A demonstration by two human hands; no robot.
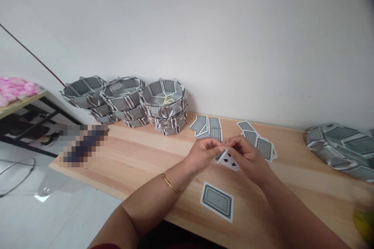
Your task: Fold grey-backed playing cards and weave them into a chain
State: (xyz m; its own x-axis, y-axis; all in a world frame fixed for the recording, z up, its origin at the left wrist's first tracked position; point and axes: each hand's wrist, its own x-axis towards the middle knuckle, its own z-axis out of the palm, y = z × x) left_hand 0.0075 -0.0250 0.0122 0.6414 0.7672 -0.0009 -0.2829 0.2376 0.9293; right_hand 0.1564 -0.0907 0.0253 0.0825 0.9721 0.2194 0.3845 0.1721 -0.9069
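Both my hands meet over the middle of the wooden table (140, 159). My left hand (204, 151) and my right hand (248, 157) pinch the same playing card (229, 160), a spade card with its face showing, held just above the tabletop. The fingers of both hands are closed on its top edge. A thin gold bangle sits on my left wrist. One face-down card (217, 201) lies flat on the table just in front of my hands.
Loose face-down cards lie behind my hands in two groups (208, 127) (260, 142). Several bowl-shaped baskets made of folded cards (165, 103) stand stacked at the back left against the wall. A wider card-made tray (341, 149) sits at the right edge.
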